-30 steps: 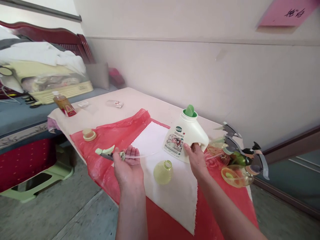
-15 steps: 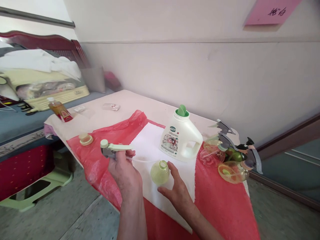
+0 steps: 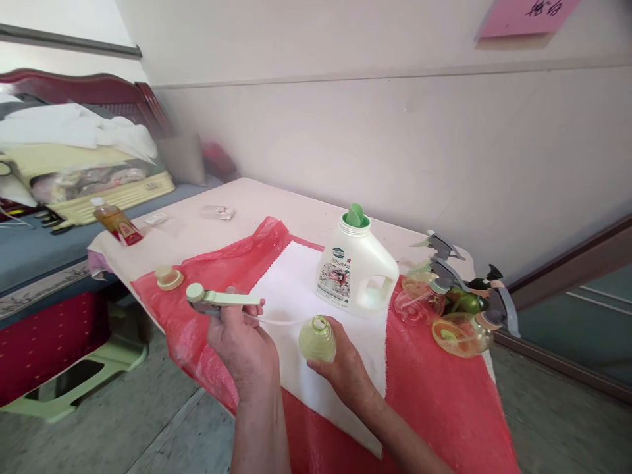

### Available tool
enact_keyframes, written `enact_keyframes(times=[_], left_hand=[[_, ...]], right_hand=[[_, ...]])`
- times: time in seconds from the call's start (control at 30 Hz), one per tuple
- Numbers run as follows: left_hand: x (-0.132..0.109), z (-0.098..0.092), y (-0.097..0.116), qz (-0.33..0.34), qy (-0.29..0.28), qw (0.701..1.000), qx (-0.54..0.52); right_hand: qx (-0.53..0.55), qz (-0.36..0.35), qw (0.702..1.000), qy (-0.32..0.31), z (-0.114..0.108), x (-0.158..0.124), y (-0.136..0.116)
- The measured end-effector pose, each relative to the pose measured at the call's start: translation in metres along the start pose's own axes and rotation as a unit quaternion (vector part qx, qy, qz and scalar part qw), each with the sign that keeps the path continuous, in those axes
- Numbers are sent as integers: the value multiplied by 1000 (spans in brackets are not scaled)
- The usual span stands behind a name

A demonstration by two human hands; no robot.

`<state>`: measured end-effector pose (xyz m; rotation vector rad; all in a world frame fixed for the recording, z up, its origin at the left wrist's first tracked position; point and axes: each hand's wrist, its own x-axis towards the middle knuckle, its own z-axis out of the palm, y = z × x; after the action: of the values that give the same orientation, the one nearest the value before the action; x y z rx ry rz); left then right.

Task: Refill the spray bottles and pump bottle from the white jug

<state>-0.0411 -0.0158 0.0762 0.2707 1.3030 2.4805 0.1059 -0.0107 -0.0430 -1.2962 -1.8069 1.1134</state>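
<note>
My left hand (image 3: pixel 244 345) is closed around a spray bottle's trigger head (image 3: pixel 224 298), pale green and grey. From it a thin clear tube runs right, its far end close to the mouth of a small green ribbed bottle (image 3: pixel 316 339). My right hand (image 3: pixel 348 365) grips that bottle, thumb in front and fingers behind it. The bottle is uncapped and stands over a white cloth (image 3: pixel 296 280). Behind it is a large white detergent jug (image 3: pixel 355 266) with a green pouring spout (image 3: pixel 356 216).
Several spray bottles (image 3: pixel 461 332) lie at the table's right end on red plastic sheeting (image 3: pixel 434 408). To the left are a beige cap (image 3: pixel 168 277), an amber bottle (image 3: pixel 117 220) and a small clear packet (image 3: pixel 217 212). A wall (image 3: pixel 296 138) rises behind the table.
My right hand has closed from an open curve beside the green bottle into a grip on it. My left hand, with the trigger head, has shifted slightly left and down.
</note>
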Motion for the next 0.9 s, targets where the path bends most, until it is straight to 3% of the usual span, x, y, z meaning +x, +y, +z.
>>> enact_keyframes(times=[0.3, 0.4, 0.5, 0.6, 0.77, 0.9], left_hand=[[-10, 5, -1, -46, -58, 997, -34], [-16, 8, -7, -112, -105, 987, -54], [-28, 13, -15, -182, -107, 975, -66], [-42, 21, -21, -199, -113, 973, -41], [-60, 29, -29, -185, -141, 973, 3], [-62, 29, -37, -181, -136, 974, 15]], right_hand=[[-127, -11, 991, 30, -44, -23, 1], [-177, -8, 983, 42, -59, -34, 7], [-227, -9, 972, 56, -72, -44, 11], [-257, -42, 963, 67, -81, -52, 10], [-211, -45, 969, 122, -94, -56, 4], [-106, -33, 988, 108, -112, -57, 4]])
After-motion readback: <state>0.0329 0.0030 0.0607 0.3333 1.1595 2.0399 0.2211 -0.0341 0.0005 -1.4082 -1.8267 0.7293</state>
